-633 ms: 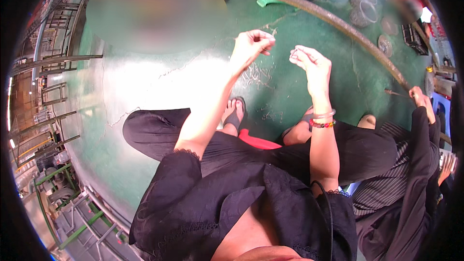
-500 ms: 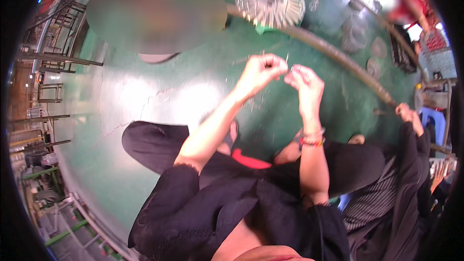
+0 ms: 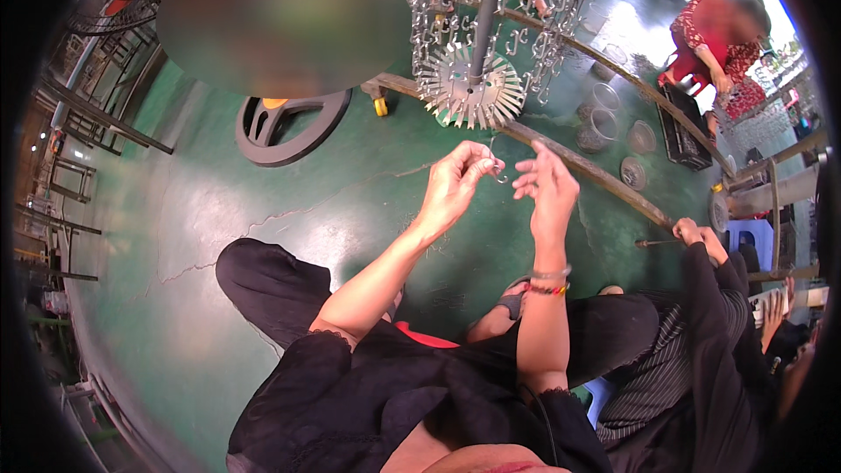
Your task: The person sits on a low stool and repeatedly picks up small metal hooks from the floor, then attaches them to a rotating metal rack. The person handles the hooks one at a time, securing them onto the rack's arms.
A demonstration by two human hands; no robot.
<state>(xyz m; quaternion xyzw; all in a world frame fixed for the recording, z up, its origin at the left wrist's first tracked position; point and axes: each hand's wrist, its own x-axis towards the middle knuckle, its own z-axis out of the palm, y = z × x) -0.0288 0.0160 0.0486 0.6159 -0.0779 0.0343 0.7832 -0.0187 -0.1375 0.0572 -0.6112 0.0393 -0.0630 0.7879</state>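
My left hand (image 3: 455,182) is closed in a pinch on a small metal hook (image 3: 502,179), whose curved end sticks out below the fingertips. A little to the right, my right hand (image 3: 552,188) is raised with its fingers apart, and nothing shows in it. Just beyond both hands stands a slotted metal disc (image 3: 451,79) on an upright grey pole (image 3: 486,26). Strings of shiny metal hooks (image 3: 561,13) hang around that pole.
A long wooden pole (image 3: 596,173) runs across the floor; a co-worker's hands (image 3: 696,232) grip its near end. Wire-like round baskets (image 3: 600,127) and a black crate (image 3: 681,136) stand at far right, beside another person (image 3: 723,44). A dark wheel (image 3: 293,144) lies far left.
My right hand has come away from the left one and its fingers have spread. The left hand keeps its pinch, and the hook now shows. The view has shifted, revealing more of the hanging hooks.
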